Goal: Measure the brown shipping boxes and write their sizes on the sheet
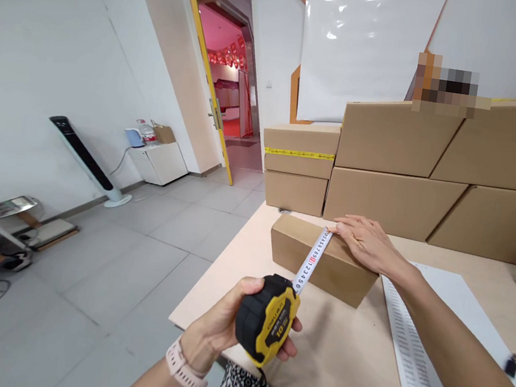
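A small brown cardboard box (300, 254) lies on the light wooden table (341, 352). My left hand (232, 324) grips a yellow and black tape measure (267, 327) just in front of the box. Its white blade (312, 260) runs up across the top of the box. My right hand (366, 242) lies on the box's far top edge, fingers flat, pressing the blade's end down with the fingertips.
Stacked large cardboard boxes (398, 168) line the table's back, one with yellow tape. A printed sheet (425, 335) lies right of the small box, a small dark clip (511, 365) on it. On the tiled floor at left stand a tower fan (87, 160) and a low white cabinet (159, 160).
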`<control>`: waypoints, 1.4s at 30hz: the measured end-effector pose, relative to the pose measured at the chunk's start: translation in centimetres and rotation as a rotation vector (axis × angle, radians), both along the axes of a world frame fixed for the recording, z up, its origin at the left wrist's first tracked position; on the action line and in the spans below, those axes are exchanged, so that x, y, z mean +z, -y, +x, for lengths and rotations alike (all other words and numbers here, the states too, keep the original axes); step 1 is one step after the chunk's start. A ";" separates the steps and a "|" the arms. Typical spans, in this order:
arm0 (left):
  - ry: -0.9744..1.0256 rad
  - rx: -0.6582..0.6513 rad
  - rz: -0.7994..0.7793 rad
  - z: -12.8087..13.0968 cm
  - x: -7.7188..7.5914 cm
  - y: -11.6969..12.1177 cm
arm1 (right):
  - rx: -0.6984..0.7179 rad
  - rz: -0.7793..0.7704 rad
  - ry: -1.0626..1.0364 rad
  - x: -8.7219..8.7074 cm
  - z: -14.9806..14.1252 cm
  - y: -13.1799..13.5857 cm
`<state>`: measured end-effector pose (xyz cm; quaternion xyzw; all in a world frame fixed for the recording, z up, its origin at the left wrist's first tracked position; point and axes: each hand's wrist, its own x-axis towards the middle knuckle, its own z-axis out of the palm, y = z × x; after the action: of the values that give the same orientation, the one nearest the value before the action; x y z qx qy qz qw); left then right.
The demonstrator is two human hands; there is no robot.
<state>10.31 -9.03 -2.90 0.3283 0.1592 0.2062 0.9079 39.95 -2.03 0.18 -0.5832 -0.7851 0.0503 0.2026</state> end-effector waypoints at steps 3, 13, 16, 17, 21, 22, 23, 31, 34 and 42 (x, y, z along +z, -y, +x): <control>-0.001 0.005 -0.003 0.0 0.0 0.0 | 0.000 0.006 0.004 -0.1 0.1 -0.1; 0.002 0.002 -0.007 0.0 0.0 0.0 | 0.009 -0.001 -0.002 -0.2 0.2 -0.1; 0.000 0.006 -0.010 0.0 0.0 0.0 | 0.007 0.005 0.004 -0.1 0.1 -0.1; -0.001 0.006 -0.011 0.0 -0.1 -0.1 | 0.006 0.005 0.006 -0.2 0.1 -0.1; -0.009 0.007 0.002 0.0 -0.5 -0.2 | 0.005 0.018 0.007 -0.6 0.1 -0.4; -0.017 0.014 0.017 0.0 -0.6 -0.2 | 0.004 0.036 0.004 -0.6 0.0 -0.4; -0.030 0.023 0.042 0.0 -0.6 -0.1 | 0.003 0.061 -0.002 -0.4 -0.1 -0.4; -0.472 -0.043 0.892 -2.2 3.1 0.9 | -0.022 0.179 -0.409 3.1 1.4 7.0; -0.653 -0.182 1.251 -3.3 3.5 0.8 | -0.026 0.188 -0.398 1.9 2.9 11.6; -0.899 -0.431 1.573 -2.0 -0.7 -0.7 | -0.015 -0.114 -0.435 -8.3 1.4 16.3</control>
<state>8.26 -8.31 -3.60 0.9207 0.2461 -0.0649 0.2960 41.39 -18.29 -8.08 -0.5750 -0.7143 0.2178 0.3342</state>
